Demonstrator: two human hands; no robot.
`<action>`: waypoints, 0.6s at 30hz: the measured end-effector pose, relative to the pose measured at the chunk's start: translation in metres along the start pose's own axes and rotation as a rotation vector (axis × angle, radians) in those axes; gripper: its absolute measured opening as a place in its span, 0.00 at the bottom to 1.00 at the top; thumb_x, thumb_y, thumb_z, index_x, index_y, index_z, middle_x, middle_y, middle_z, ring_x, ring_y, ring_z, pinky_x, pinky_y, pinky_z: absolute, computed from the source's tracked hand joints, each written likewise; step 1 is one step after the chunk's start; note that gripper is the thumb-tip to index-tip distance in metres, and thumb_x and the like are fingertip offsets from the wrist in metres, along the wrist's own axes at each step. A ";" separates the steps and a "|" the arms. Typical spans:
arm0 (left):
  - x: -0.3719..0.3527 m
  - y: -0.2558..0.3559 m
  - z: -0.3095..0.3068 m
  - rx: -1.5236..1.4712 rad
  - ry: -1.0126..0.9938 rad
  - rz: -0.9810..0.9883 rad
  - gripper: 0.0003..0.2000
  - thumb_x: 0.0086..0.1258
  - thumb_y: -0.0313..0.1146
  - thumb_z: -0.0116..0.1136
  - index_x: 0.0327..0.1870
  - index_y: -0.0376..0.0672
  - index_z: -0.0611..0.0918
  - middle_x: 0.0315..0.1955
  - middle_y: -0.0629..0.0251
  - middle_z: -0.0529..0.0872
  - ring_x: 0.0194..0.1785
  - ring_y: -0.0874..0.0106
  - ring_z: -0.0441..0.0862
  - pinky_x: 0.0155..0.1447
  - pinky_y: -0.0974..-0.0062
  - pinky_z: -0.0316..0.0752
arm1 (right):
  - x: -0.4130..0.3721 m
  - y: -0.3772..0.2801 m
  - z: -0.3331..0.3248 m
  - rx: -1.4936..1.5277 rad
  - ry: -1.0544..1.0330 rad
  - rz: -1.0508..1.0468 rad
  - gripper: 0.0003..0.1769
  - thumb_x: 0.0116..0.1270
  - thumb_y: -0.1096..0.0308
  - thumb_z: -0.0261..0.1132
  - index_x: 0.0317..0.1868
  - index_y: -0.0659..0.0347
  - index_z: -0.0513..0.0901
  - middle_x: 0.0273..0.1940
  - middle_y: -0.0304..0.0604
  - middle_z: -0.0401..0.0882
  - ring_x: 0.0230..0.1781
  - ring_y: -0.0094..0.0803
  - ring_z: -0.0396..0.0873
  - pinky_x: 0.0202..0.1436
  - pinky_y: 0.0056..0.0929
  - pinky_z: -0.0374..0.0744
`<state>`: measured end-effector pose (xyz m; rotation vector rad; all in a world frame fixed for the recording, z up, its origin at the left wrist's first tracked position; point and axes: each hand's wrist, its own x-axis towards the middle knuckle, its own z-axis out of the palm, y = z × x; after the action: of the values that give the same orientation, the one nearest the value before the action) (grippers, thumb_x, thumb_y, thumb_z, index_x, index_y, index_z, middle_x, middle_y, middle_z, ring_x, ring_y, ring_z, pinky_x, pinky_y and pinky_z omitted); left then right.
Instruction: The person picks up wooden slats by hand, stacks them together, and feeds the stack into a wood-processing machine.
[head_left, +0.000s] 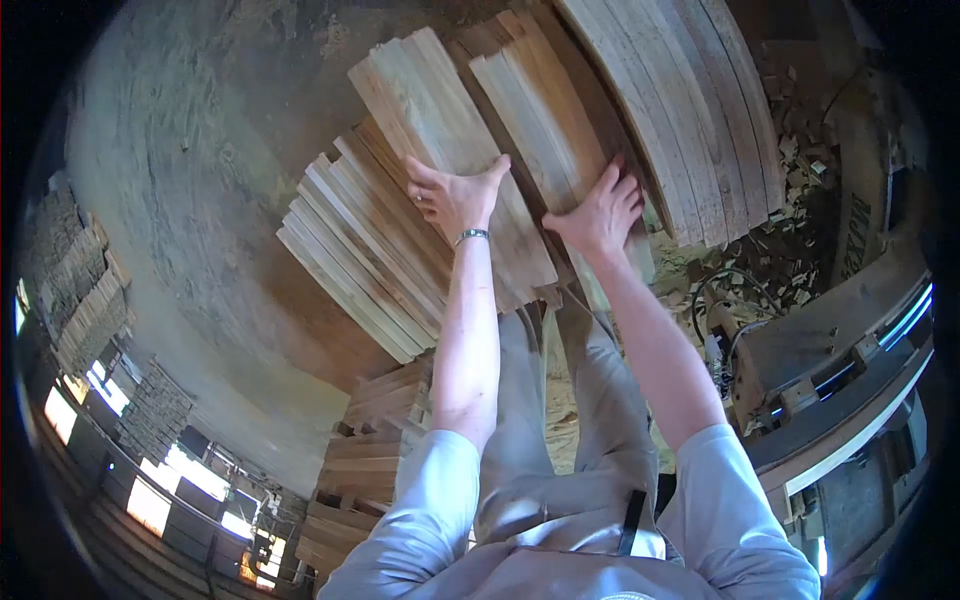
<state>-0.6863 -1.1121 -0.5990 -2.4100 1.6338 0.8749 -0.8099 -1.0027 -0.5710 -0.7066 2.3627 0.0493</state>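
My left hand (pixel 455 195), with a ring and a bracelet at the wrist, spans a row of pale boards (pixel 440 120), thumb and fingers spread apart over their sides. To its right, my right hand (pixel 600 215) lies spread across a second row of boards (pixel 540 110), its thumb pointing toward the gap between the two rows. Both hands touch the wood, and the fingertips curl over the edges. Left of my left hand, another row of thin boards (pixel 350 250) leans at an angle.
Long boards (pixel 690 110) stand at the upper right, beside scattered wood offcuts (pixel 795 200). A machine (pixel 800 350) with a cable is at the right. More stacked wood (pixel 365 460) sits at the lower left of my legs. A worn wall (pixel 220 170) rises at the left.
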 end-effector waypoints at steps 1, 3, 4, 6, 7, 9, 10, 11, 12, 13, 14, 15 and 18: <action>0.002 -0.003 -0.003 0.048 -0.027 -0.044 0.71 0.36 0.63 0.77 0.75 0.43 0.38 0.71 0.29 0.42 0.76 0.40 0.44 0.74 0.40 0.45 | -0.010 0.007 0.000 -0.029 -0.034 0.026 0.77 0.31 0.46 0.82 0.73 0.70 0.40 0.64 0.67 0.56 0.63 0.60 0.61 0.67 0.58 0.59; 0.001 -0.005 -0.016 0.126 -0.066 -0.078 0.70 0.37 0.62 0.77 0.75 0.44 0.37 0.71 0.30 0.40 0.76 0.39 0.43 0.73 0.39 0.46 | -0.017 0.018 0.006 -0.056 -0.052 0.051 0.77 0.31 0.47 0.82 0.73 0.70 0.39 0.63 0.67 0.56 0.62 0.59 0.62 0.66 0.58 0.59; -0.001 -0.005 -0.017 0.130 -0.067 -0.068 0.70 0.37 0.62 0.77 0.75 0.44 0.37 0.71 0.30 0.40 0.76 0.39 0.43 0.73 0.39 0.46 | -0.021 0.023 0.015 -0.067 -0.006 0.062 0.78 0.31 0.47 0.82 0.73 0.69 0.39 0.62 0.66 0.57 0.62 0.59 0.62 0.66 0.60 0.59; -0.007 -0.007 -0.020 0.219 -0.111 -0.182 0.70 0.38 0.62 0.77 0.75 0.46 0.36 0.71 0.31 0.41 0.75 0.39 0.45 0.72 0.38 0.49 | -0.028 0.022 0.023 -0.073 0.023 0.087 0.78 0.31 0.47 0.82 0.73 0.69 0.39 0.61 0.66 0.58 0.62 0.59 0.62 0.66 0.61 0.58; -0.008 -0.006 -0.020 0.242 -0.106 -0.184 0.70 0.39 0.60 0.77 0.75 0.47 0.35 0.72 0.31 0.40 0.75 0.39 0.46 0.71 0.39 0.51 | -0.024 0.019 0.028 -0.092 0.058 0.113 0.77 0.30 0.45 0.82 0.73 0.69 0.41 0.60 0.64 0.59 0.61 0.57 0.63 0.65 0.58 0.60; -0.005 -0.011 -0.019 0.240 -0.087 -0.187 0.70 0.38 0.59 0.77 0.76 0.47 0.35 0.72 0.31 0.40 0.74 0.39 0.47 0.71 0.40 0.52 | -0.020 0.018 0.023 -0.065 0.065 0.116 0.76 0.28 0.44 0.81 0.72 0.68 0.44 0.59 0.64 0.60 0.60 0.57 0.64 0.64 0.56 0.63; -0.004 -0.010 -0.018 0.223 -0.069 -0.188 0.70 0.38 0.58 0.78 0.76 0.47 0.35 0.71 0.31 0.40 0.74 0.39 0.49 0.70 0.40 0.53 | -0.020 0.021 0.021 -0.067 0.077 0.132 0.76 0.28 0.44 0.81 0.72 0.68 0.44 0.59 0.64 0.60 0.60 0.57 0.64 0.64 0.56 0.63; -0.003 -0.014 -0.017 0.214 -0.081 -0.168 0.70 0.38 0.58 0.78 0.76 0.47 0.35 0.71 0.31 0.40 0.74 0.39 0.49 0.70 0.40 0.53 | -0.019 0.023 0.018 -0.037 0.034 0.107 0.76 0.28 0.44 0.82 0.72 0.68 0.44 0.60 0.64 0.60 0.60 0.57 0.64 0.64 0.56 0.63; -0.004 -0.023 -0.019 0.180 -0.050 -0.127 0.70 0.37 0.56 0.79 0.76 0.46 0.36 0.71 0.31 0.43 0.72 0.39 0.51 0.70 0.40 0.54 | -0.019 0.027 0.014 -0.009 -0.008 0.083 0.76 0.27 0.44 0.82 0.71 0.67 0.44 0.60 0.65 0.60 0.60 0.58 0.64 0.64 0.56 0.63; -0.002 -0.030 -0.022 0.142 -0.019 -0.088 0.70 0.37 0.54 0.80 0.76 0.44 0.37 0.70 0.32 0.46 0.71 0.38 0.54 0.69 0.40 0.55 | -0.019 0.036 0.013 0.067 -0.060 0.042 0.79 0.25 0.42 0.82 0.72 0.68 0.43 0.60 0.65 0.60 0.61 0.59 0.64 0.66 0.55 0.62; -0.002 -0.038 -0.030 0.062 -0.049 -0.040 0.67 0.39 0.49 0.79 0.76 0.42 0.39 0.68 0.32 0.53 0.69 0.43 0.57 0.70 0.45 0.57 | -0.024 0.043 0.014 0.058 -0.049 0.054 0.79 0.25 0.42 0.82 0.72 0.68 0.43 0.60 0.65 0.60 0.61 0.59 0.64 0.66 0.55 0.62; 0.002 -0.055 -0.036 -0.116 -0.138 0.022 0.65 0.41 0.46 0.78 0.76 0.42 0.40 0.68 0.34 0.54 0.70 0.46 0.58 0.71 0.49 0.58 | -0.030 0.046 0.014 0.183 -0.064 -0.013 0.80 0.25 0.41 0.81 0.73 0.68 0.44 0.61 0.65 0.60 0.63 0.59 0.63 0.67 0.55 0.61; 0.003 -0.095 -0.068 -0.689 -0.449 0.220 0.62 0.43 0.40 0.76 0.75 0.34 0.41 0.68 0.36 0.56 0.68 0.51 0.63 0.70 0.57 0.66 | -0.062 0.039 0.005 0.477 -0.055 -0.119 0.81 0.24 0.35 0.78 0.74 0.69 0.45 0.63 0.67 0.58 0.67 0.60 0.59 0.70 0.55 0.58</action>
<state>-0.5748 -1.1009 -0.5656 -2.1247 1.6017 2.1276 -0.7871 -0.9393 -0.5431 -0.5963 2.1546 -0.5217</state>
